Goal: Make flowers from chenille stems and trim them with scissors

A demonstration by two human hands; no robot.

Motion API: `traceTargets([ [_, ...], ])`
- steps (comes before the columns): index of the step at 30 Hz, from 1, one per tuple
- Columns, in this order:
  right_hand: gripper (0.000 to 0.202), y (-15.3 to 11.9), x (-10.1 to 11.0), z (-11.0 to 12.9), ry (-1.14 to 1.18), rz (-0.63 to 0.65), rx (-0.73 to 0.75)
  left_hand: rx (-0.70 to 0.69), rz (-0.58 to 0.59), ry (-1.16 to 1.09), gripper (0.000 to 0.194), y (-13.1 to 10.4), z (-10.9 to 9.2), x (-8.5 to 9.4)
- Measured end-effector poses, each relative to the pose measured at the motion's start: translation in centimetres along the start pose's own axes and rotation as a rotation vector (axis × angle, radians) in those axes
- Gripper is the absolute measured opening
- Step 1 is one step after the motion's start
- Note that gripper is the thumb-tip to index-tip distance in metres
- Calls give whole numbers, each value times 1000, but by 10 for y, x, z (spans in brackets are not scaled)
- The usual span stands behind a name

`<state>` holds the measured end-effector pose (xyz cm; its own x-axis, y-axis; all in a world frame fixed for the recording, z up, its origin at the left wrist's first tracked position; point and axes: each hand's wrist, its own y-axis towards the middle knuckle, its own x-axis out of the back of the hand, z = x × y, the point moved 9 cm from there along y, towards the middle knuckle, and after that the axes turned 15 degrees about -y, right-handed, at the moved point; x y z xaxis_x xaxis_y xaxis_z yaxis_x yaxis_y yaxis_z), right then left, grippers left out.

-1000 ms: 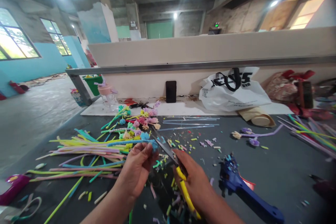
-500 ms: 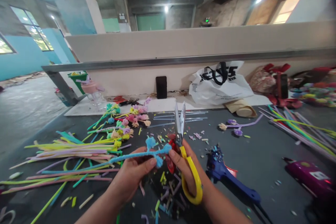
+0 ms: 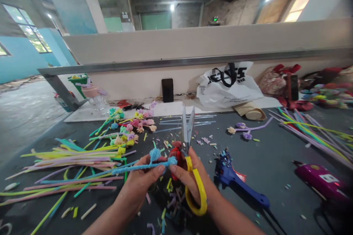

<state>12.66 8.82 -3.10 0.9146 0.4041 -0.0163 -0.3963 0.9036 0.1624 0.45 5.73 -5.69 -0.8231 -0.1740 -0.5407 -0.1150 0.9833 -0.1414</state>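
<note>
A blue pipe-cleaner flower stem [image 3: 140, 166] with fluffy buds lies across my left hand [image 3: 140, 183], pinched between thumb and fingers. My right hand [image 3: 194, 180] has its thumb and a fingertip at the bud on the stem's right end. Scissors [image 3: 187, 132] with yellow and red handles are also held in my right hand, their blades pointing up and slightly parted, away from the stem. Part of the red handle is hidden behind the fingers. Below the hands lie cut pipe-cleaner scraps [image 3: 176, 200].
Loose pipe cleaners [image 3: 74, 161] and finished flowers [image 3: 132, 125] lie at left. A blue glue gun [image 3: 239, 181], a purple device [image 3: 317, 177] and a purple flower stem [image 3: 255, 128] are at right. A phone [image 3: 167, 90] and a white bag [image 3: 231, 88] stand at the back.
The blue stem has turned in my fingers, so one bud now stands up and the lower bud no longer shows. My hands and the scissors have shifted slightly left in view.
</note>
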Motion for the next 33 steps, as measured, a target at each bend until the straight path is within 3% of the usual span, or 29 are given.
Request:
traceTargets([
  [11,50,0,-1,2,95,-7,-40,-177,83,274,15,0,-27,-5],
  [15,51,0,-5,2,207,-5,-33,-110,38,-16,36,2,-19,-4],
  [18,51,0,-4,-1,290,-34,-69,-4,53,-201,45,2,-5,-13],
  [22,56,0,-2,-7,338,-61,-92,31,49,-231,36,-1,4,-19],
  [27,56,3,-12,-12,337,38,-57,92,22,-289,22,-1,15,-12],
  [33,55,2,-13,-15,285,16,-59,138,14,-455,16,0,19,-8],
])
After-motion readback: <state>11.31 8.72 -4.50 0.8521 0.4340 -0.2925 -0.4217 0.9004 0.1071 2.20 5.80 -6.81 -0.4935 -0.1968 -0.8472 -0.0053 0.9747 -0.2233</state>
